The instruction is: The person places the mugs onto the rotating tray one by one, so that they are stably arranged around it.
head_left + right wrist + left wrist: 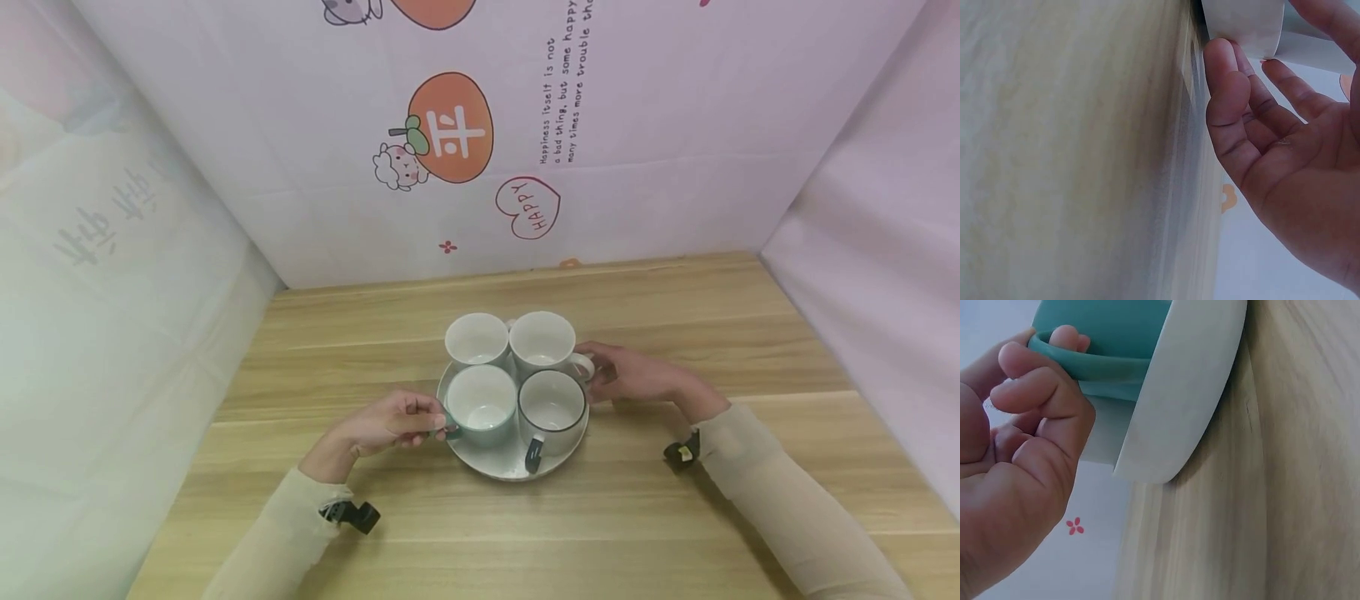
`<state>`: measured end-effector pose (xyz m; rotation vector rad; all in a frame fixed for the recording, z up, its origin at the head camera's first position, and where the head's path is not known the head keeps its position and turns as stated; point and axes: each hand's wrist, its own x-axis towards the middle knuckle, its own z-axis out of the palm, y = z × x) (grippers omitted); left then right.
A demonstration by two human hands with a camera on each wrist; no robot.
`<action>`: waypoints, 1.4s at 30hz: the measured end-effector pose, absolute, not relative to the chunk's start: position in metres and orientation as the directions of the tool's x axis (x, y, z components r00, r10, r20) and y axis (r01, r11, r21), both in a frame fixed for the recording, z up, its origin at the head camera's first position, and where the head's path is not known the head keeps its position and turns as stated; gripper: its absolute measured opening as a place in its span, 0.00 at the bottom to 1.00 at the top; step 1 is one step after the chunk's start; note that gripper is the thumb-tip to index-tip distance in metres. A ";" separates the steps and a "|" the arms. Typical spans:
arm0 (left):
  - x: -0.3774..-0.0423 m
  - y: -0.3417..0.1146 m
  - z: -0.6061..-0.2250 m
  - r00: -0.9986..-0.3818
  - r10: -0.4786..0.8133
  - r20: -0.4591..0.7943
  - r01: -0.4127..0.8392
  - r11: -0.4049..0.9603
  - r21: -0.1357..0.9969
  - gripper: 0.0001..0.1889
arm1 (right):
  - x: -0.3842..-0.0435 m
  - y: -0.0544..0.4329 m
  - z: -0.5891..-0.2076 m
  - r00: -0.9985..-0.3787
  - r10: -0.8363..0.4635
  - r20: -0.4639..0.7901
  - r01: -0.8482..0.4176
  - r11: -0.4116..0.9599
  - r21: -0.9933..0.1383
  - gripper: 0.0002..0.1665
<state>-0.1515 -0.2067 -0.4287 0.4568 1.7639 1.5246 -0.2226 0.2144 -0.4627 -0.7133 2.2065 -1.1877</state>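
A round white plate (491, 460) on the table carries several mugs. My left hand (397, 419) pinches the handle of the green mug (483, 429) at the plate's front left; the left wrist view shows a fingertip through the green handle (1104, 367). My right hand (630, 372) is at the plate's right edge, beside the handle of a white mug (542, 342). In the right wrist view its loosely bent fingers reach the plate's side wall (1244, 22). A dark-rimmed mug (552, 417) with a dark handle stands front right; another white mug (476, 340) stands back left.
The plate rests mid-table on a wood-grain tabletop (480, 533). A white printed cloth (637, 167) hangs behind the table, with more cloth at the left and right sides. Each wrist wears a small black device (352, 514).
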 end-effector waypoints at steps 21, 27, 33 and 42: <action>-0.149 -0.213 -0.418 -0.760 0.590 -0.272 -0.106 0.301 0.948 0.19 | -0.222 0.215 -0.460 -0.718 -0.669 -0.192 -0.209 0.471 -0.857 0.45; -0.150 -0.216 -0.420 -0.755 0.598 -0.270 -0.098 0.304 0.947 0.21 | -0.221 0.215 -0.458 -0.718 -0.671 -0.187 -0.210 0.464 -0.860 0.44; -0.148 -0.218 -0.422 -0.754 0.606 -0.255 -0.074 0.308 0.949 0.20 | -0.221 0.215 -0.456 -0.717 -0.672 -0.185 -0.217 0.468 -0.856 0.43; -0.151 -0.227 -0.422 -0.774 0.585 -0.244 -0.001 0.383 0.924 0.17 | -0.222 0.219 -0.454 -0.729 -0.668 -0.151 -0.310 0.518 -0.797 0.35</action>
